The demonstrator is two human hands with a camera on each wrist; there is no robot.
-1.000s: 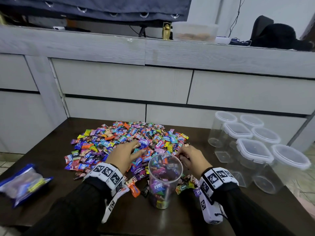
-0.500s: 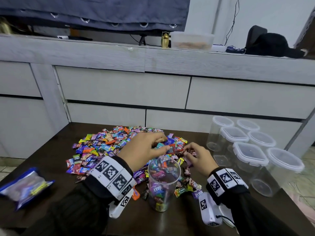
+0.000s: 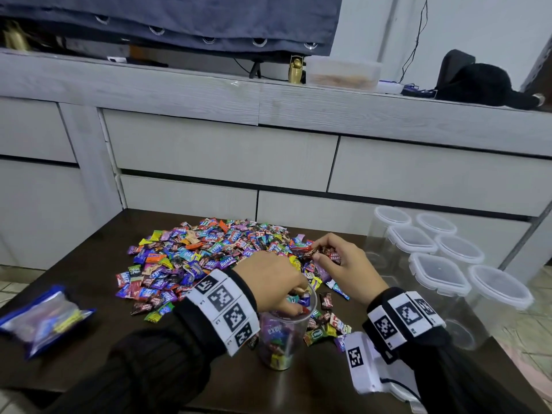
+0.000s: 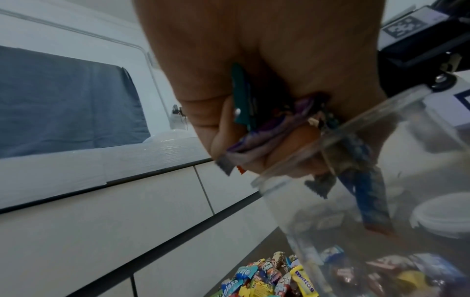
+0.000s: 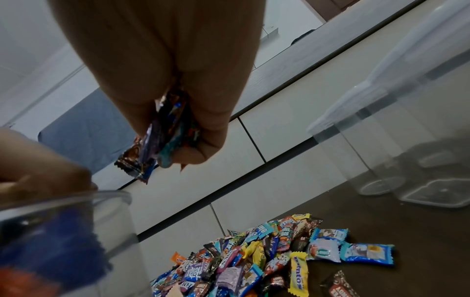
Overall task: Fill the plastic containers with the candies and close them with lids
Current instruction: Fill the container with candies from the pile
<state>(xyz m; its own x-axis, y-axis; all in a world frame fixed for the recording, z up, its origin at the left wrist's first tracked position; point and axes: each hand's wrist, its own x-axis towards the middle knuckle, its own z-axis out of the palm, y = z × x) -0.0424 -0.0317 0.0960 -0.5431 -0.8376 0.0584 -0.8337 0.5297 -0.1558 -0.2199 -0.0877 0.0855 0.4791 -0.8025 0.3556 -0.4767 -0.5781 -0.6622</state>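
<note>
A clear round container (image 3: 280, 339), open at the top and part filled with candies, stands near the table's front edge. My left hand (image 3: 294, 297) is over its mouth with the fingers dipped in, curled round a bunch of wrapped candies (image 4: 257, 128). My right hand (image 3: 321, 252) hovers above the right edge of the candy heap (image 3: 203, 255) and pinches several wrapped candies (image 5: 162, 140). In the left wrist view the container rim (image 4: 328, 138) lies right under the fingers.
Several empty clear containers with white lids (image 3: 439, 273) stand at the right on the dark table (image 3: 98, 246). A blue-edged plastic bag (image 3: 44, 318) lies at the left front. Grey drawers (image 3: 227, 156) rise behind the table.
My left hand has lifted from the heap with candies and come down into the container's mouth. My right hand has risen from the table with a pinch of candies.
</note>
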